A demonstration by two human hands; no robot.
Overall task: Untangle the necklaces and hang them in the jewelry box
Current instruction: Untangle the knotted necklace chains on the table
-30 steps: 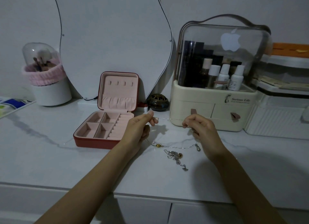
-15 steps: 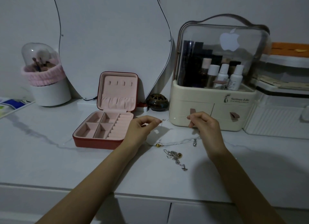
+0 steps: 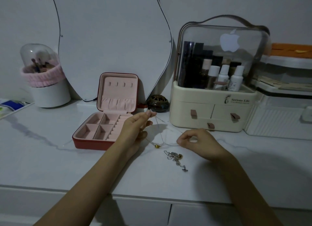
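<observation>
A thin silver necklace (image 3: 163, 136) with a small gold pendant (image 3: 157, 146) runs between my hands above the marble tabletop. My left hand (image 3: 136, 127) pinches one end up near the jewelry box, and my right hand (image 3: 197, 143) pinches the chain lower, close to the table. A tangled heap of silver chains (image 3: 174, 158) with charms lies on the table just in front of my hands. The red jewelry box (image 3: 108, 114) with pink lining stands open to the left, with several hooks in its upright lid and nothing hanging on them.
A cream cosmetics organizer (image 3: 212, 94) with a clear lid stands behind my right hand. A dark round pot (image 3: 158, 104) sits beside the box. A curved mirror (image 3: 111, 40) leans at the back, with a brush holder (image 3: 45, 80) on the left and a white container (image 3: 283, 111) on the right.
My left hand rose slightly and moved left toward the box with its end of the chain. My right hand dropped down toward the table, so the chain now slopes instead of running level.
</observation>
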